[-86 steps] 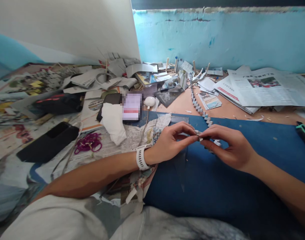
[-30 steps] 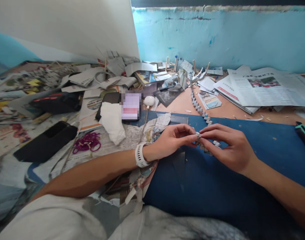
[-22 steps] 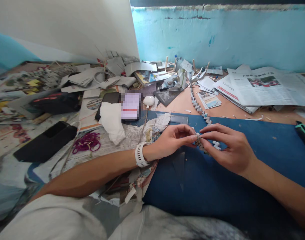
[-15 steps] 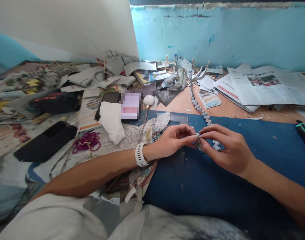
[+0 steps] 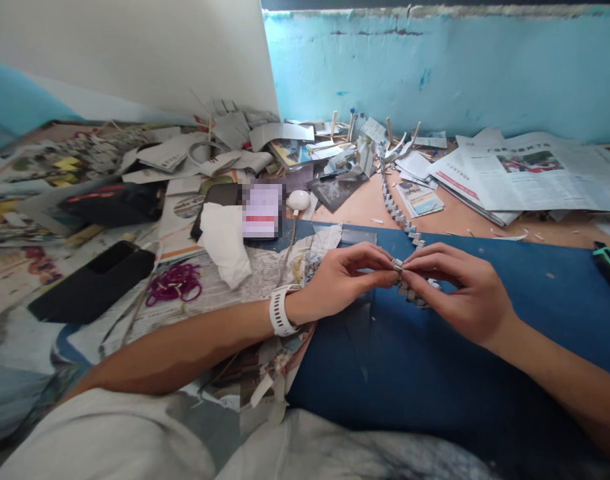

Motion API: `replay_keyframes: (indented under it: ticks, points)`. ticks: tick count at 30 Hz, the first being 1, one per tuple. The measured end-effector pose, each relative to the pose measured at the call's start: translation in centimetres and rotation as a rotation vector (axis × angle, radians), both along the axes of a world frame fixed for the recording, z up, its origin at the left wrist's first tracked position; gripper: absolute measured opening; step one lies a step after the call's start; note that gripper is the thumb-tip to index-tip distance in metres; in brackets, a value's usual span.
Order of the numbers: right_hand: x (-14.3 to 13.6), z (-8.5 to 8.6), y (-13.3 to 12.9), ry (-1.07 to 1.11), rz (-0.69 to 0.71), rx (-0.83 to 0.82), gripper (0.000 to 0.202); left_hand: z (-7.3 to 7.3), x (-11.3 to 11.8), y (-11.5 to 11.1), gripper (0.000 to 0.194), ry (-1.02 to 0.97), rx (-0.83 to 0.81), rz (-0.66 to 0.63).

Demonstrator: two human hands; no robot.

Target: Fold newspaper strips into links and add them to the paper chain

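A zigzag folded-paper chain [image 5: 399, 215], grey and white, runs from the back of the desk down to my hands. My left hand [image 5: 352, 279], with a white watch [image 5: 283, 310] on its wrist, pinches the chain's end between thumb and fingers. From the other side my right hand [image 5: 462, 290] pinches the same end, so the fingertips of both nearly meet. A stretch of the chain hangs below the fingertips, partly hidden by my right hand. Beneath lies a blue mat [image 5: 435, 373], with a clear plastic set square [image 5: 359, 327] partly under my left wrist.
Folded newspapers [image 5: 539, 173] lie at the back right. A green-and-black tool [image 5: 609, 267] sits at the right edge. To the left are a lit phone [image 5: 262, 210], a white tissue [image 5: 225, 247], purple cord [image 5: 175, 283], a black case [image 5: 92, 280] and heaps of paper scraps.
Both hands stay at the chain's end. My left fingers have straightened a little and my right hand has shifted slightly, covering more of the chain.
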State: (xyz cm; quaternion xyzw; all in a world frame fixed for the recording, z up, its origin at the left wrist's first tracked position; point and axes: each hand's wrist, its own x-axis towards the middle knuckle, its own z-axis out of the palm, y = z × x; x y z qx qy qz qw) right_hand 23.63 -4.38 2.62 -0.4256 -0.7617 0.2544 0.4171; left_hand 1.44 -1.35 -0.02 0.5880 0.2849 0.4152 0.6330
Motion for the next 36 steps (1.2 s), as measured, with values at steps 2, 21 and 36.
replay_keyframes:
  ticks: [2, 21, 36]
  points:
    - [0.14, -0.02, 0.06, 0.019, -0.007, -0.016, 0.005, -0.10, 0.07, -0.13, 0.018, -0.003, 0.013, 0.020]
    - [0.16, -0.61, 0.41, 0.083, -0.019, -0.131, 0.009, -0.31, 0.11, -0.44, 0.029, 0.028, 0.029, 0.082]
    - [-0.24, -0.52, -0.15, 0.063, -0.111, -0.177, 0.008, 0.13, 0.13, -0.62, 0.026, 0.094, 0.102, 0.073]
